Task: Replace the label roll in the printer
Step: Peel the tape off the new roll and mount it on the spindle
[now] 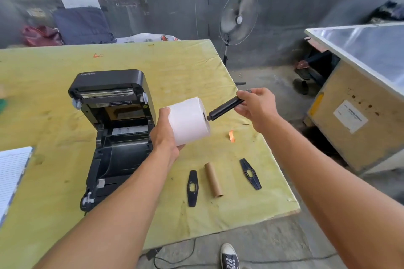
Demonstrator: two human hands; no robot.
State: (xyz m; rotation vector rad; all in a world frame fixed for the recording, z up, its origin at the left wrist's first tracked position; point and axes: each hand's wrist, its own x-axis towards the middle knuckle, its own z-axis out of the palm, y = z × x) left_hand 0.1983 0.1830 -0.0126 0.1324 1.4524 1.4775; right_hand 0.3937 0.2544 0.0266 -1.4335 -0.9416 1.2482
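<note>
Both arms reach out over the counter [65,236]; the left hand [164,135] cups the white label roll [188,120], the right hand [254,106] pinches the black spindle [225,108], its tip at the roll's core, beside the open printer [113,129].

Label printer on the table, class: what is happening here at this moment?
A person is reloading the open label printer. The left hand holds a new white label roll, while the right hand aims a black spindle at the roll's core, its tip at the opening. On the yellow table lie the empty cardboard core and two black roll guides, not yet fitted.
</note>
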